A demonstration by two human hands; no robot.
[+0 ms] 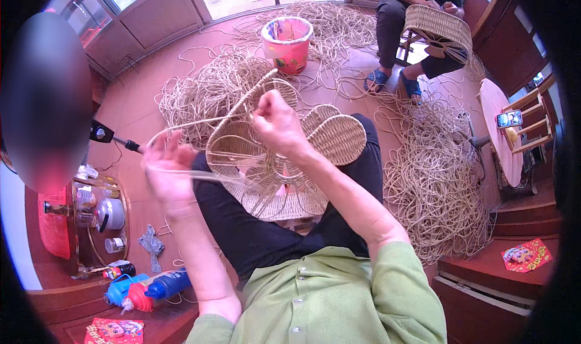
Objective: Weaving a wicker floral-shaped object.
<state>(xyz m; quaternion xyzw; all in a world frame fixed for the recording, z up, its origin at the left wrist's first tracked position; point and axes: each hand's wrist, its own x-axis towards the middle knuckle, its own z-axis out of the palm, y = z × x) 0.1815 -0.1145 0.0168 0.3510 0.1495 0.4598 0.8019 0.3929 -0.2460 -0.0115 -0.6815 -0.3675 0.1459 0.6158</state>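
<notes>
Fingers of the right hand (pixel 279 125) are closed on a pale cord (pixel 200 125); those of the left hand (pixel 169 173) are loosely curled, their grip indeterminable.
The cord is stretched between both hands. The petal-panelled woven piece (pixel 344 140) is supported on dark-trousered thighs (pixel 242 230). Cord heaps (pixel 209 93) are spread beside a pink bucket (pixel 289 61).

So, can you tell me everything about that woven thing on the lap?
The woven thing is tan, looks cord-like, and has rounded petal shapes plus loose strands, so it seems unfinished. It lies across dark trousers. The right hand is above it, hiding part; I can't tell whether they touch.
</notes>
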